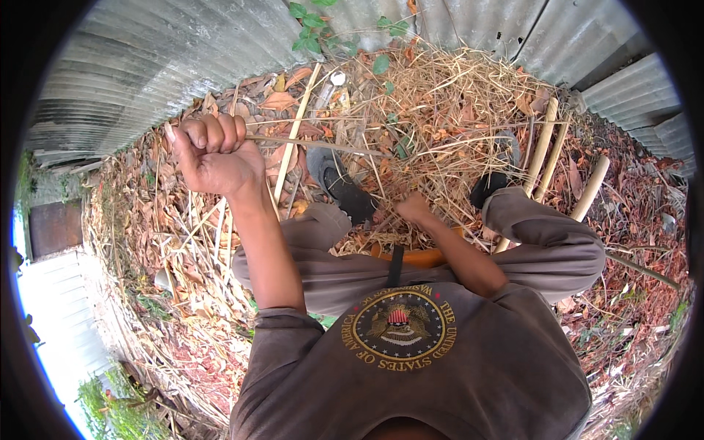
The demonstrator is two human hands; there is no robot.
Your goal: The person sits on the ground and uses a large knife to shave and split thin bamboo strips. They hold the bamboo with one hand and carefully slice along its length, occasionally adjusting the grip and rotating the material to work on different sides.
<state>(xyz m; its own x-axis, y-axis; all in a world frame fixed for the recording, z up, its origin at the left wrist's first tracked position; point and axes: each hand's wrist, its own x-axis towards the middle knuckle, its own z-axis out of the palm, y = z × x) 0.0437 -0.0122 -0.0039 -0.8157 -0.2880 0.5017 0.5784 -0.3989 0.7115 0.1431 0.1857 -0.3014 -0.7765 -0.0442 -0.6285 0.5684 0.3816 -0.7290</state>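
"How far along does it look from where you're standing?"

"Partway, I'd judge. There's a heap of straw (455,95) against the metal sheets (183,59), reaching down between the shoes (350,194), so plenty may be done already."

"And what's left?"

"The strip (330,146) is in one piece, out ahead of the left shoe, so that one looks unfinished to me. Those poles (543,143) on the right lie with no hand on them. Whether they count as work left, I can't say."

"What's the left hand (216,150) doing?"

"It's raised, palm up, fingers curled in tight and the thumb sticking out. It has one end of the strip; the rest runs rightward, crossing the pale stick (296,128) above the leaves (279,100)."

"And the right hand (414,209)?"

"Low between the shoes, just over the straw. It looks bunched, but the fingers are hidden, so I can't tell how closed it is or what it grips."
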